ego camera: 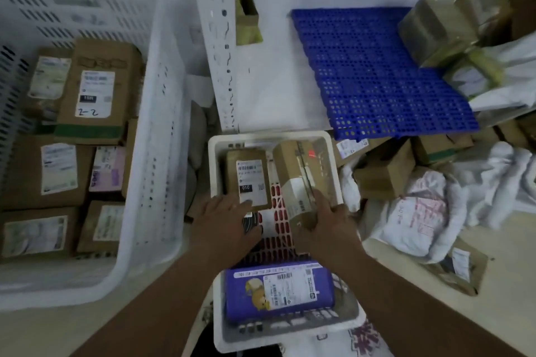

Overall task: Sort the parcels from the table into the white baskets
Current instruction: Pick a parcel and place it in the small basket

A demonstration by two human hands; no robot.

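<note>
Both hands work inside the small white basket (213, 153) at the centre of the view, its long axis running twelve to six o'clock. The right hand (327, 220) grips the near end of a brown carton with a white label (301, 180), fingers curled round it; the carton's long axis runs from about eleven to five o'clock, its far end toward the basket's far rim. The left hand (223, 217) lies flat with fingers spread, fingertips touching the near edge of a brown carton marked 010 (248, 180), which lies label up, long axis twelve to six. At six o'clock in the same basket lies one purple parcel (278, 290), long axis nine to three. That makes three parcels in this basket.

At nine o'clock the large white basket (150, 182) holds at least seven labelled parcels lying flat. At one o'clock is a blue perforated mat (377, 72); from two to four o'clock a loose heap of cartons and white mailer bags (412, 214), too jumbled to count.
</note>
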